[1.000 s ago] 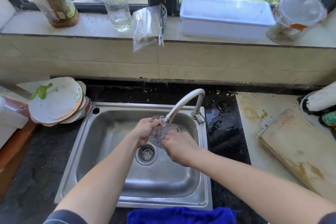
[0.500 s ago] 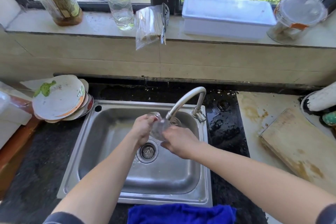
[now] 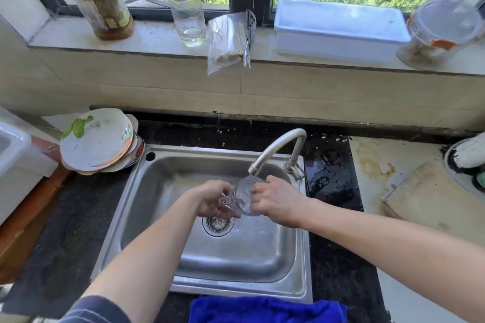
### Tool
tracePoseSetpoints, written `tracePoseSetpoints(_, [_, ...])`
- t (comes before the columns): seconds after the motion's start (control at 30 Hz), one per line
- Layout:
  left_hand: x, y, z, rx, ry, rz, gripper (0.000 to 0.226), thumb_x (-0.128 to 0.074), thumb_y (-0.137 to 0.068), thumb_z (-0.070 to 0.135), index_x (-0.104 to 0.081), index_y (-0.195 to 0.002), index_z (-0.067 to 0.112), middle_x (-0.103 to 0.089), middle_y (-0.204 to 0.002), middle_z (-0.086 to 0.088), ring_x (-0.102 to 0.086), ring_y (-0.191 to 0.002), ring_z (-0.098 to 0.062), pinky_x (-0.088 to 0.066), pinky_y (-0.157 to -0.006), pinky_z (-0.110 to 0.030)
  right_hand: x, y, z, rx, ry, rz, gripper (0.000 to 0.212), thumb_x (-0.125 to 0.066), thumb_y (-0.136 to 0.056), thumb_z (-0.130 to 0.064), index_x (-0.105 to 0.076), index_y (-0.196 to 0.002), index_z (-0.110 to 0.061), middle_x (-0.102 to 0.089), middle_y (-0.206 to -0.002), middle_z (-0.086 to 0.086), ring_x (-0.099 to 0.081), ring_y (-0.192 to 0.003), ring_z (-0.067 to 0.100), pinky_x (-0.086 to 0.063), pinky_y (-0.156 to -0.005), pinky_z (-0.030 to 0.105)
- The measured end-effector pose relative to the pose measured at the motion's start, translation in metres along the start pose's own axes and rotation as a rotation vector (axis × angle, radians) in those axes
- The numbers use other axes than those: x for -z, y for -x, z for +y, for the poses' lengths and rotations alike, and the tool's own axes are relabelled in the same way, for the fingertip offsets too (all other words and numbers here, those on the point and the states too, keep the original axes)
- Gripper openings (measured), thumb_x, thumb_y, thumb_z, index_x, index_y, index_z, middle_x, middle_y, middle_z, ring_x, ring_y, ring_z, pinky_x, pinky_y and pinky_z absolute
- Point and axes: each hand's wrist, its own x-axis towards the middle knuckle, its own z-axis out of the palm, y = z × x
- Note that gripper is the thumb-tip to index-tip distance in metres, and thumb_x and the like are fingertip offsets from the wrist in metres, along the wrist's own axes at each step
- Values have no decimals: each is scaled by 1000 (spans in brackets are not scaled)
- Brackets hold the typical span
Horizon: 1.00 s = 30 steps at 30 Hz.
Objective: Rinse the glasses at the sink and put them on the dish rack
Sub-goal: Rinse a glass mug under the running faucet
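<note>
A clear glass mug (image 3: 242, 196) lies tilted on its side just under the spout of the steel faucet (image 3: 278, 148), above the steel sink (image 3: 162, 191). My left hand (image 3: 212, 198) grips the mug's handle side. My right hand (image 3: 275, 200) curls round the mug's body, with fingertips at its rim. The mug's lower part is hidden by my fingers. The drain (image 3: 218, 223) sits directly below. No dish rack shows clearly in the frame.
Dirty plates (image 3: 98, 139) are stacked left of the sink. A white bin (image 3: 18, 155) sits at far left. A blue cloth (image 3: 265, 309) lies at the front edge. A wooden board (image 3: 433, 199) lies right. Bottles (image 3: 97, 0), a white box (image 3: 338, 26) and a jar (image 3: 441, 31) line the sill.
The mug has turned between my hands, and both hands have shifted slightly right under the spout. The camera has tipped a little.
</note>
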Motion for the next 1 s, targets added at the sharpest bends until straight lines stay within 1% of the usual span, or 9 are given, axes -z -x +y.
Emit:
tracePoseSetpoints(0.13, [-1,-1,-4,-97,113,-60,24,-39,-91,-3,-62,-96,3,-60,-74,-8,-54,-53,-14,-41,-51,-21,0,-3,6,-69,-74,70,22,-71,-70,-3,-75,-81,-22,-72,-85,-8,-64,-97,20,-34,-60,31])
tracePoseSetpoints(0.3, [5,0,-10,-165,238,-29,37,-32,-83,-24,-60,-97,-3,-60,-68,-11,-52,-46,-13,-33,-35,-16,-2,9,-3,-125,-128,161,27,-77,-59,-1,-71,-74,-22,-68,-74,-8,-66,-80,16,-37,-51,26])
tracePoseSetpoints(0.47, [-8,-8,-9,-197,278,92,41,-26,-76,-28,-57,-92,-7,-48,-65,-11,-38,-45,-13,-27,-37,-18,1,-8,-15,-331,-246,17,35,-51,-89,-4,-59,-122,-11,-59,-127,7,-51,-122,26,-44,-78,38])
tracePoseSetpoints(0.57, [5,-12,-14,-218,317,164,42,-27,-72,-28,-58,-88,-6,-48,-74,-12,-34,-55,-14,-23,-48,-25,1,-1,-16,-283,-333,36,41,-48,-92,-7,-56,-131,-17,-57,-133,4,-49,-125,25,-46,-86,40])
tracePoseSetpoints(0.63, [7,-14,-15,-217,326,201,39,-27,-71,-28,-54,-82,-3,-44,-77,-12,-35,-56,-14,-24,-47,-25,-2,0,-16,-272,-347,-34,43,-47,-95,-17,-49,-138,-21,-52,-140,2,-45,-130,23,-47,-89,42])
tracePoseSetpoints(0.73, [-13,-8,-10,-230,316,146,40,-27,-77,-28,-55,-85,-1,-47,-59,-9,-38,-43,-13,-28,-38,-18,2,-13,-16,-451,-370,-71,42,-48,-97,-38,-50,-133,-16,-55,-134,5,-52,-121,27,-51,-86,42])
tracePoseSetpoints(0.83, [-6,1,-10,-239,334,55,40,-35,-78,-19,-58,-100,5,-56,-64,-6,-48,-47,-13,-35,-46,-23,9,-8,-5,-400,-424,7,30,-50,-99,-38,-60,-119,-18,-62,-121,3,-57,-112,25,-50,-89,45])
tracePoseSetpoints(0.93, [5,6,-6,-179,384,-112,19,-44,-81,15,-63,-86,12,-59,-83,-9,-56,-68,-23,-46,-64,-30,12,2,5,-225,-442,130,21,-58,-96,-22,-70,-110,-13,-69,-110,4,-58,-108,25,-49,-88,46])
tracePoseSetpoints(1.0, [4,2,2,-144,428,-154,41,-38,-91,35,-68,-76,11,-61,-89,-13,-58,-77,-28,-47,-73,-35,11,0,3,-150,-466,155,19,-63,-92,-19,-74,-107,-13,-72,-109,4,-59,-112,25,-50,-87,44])
